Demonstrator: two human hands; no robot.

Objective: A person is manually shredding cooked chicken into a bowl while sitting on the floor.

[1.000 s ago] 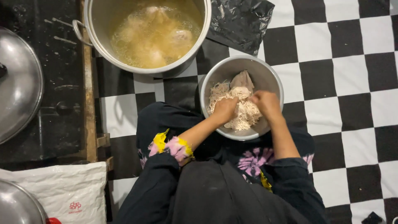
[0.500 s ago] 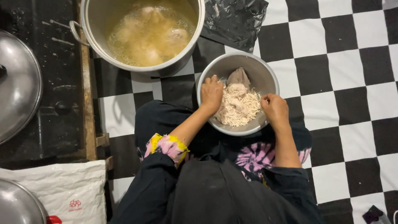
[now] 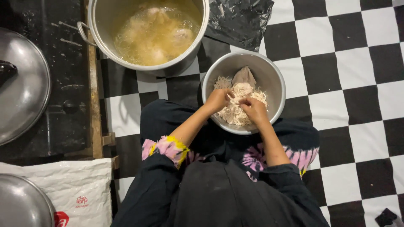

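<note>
A steel bowl (image 3: 273, 75) rests on my lap and holds a pile of pale shredded cooked chicken (image 3: 235, 115), with one larger whole piece (image 3: 245, 76) at its far side. Both hands are inside the bowl, close together. My left hand (image 3: 218, 100) pinches a chunk of meat from the left. My right hand (image 3: 253, 110) grips the same chunk from the right, fingers curled on it. Strands hang between the fingers.
A big metal pot (image 3: 99, 25) of yellowish broth with chicken pieces stands on the checkered floor (image 3: 349, 105) beyond the bowl. A black plastic bag (image 3: 240, 19) lies to its right. Two metal lids (image 3: 25, 88) and a white sack (image 3: 71, 189) sit left.
My hands were apart at the bowl's sides half a second ago. They have come together over the middle of the meat pile and closed on one chunk.
</note>
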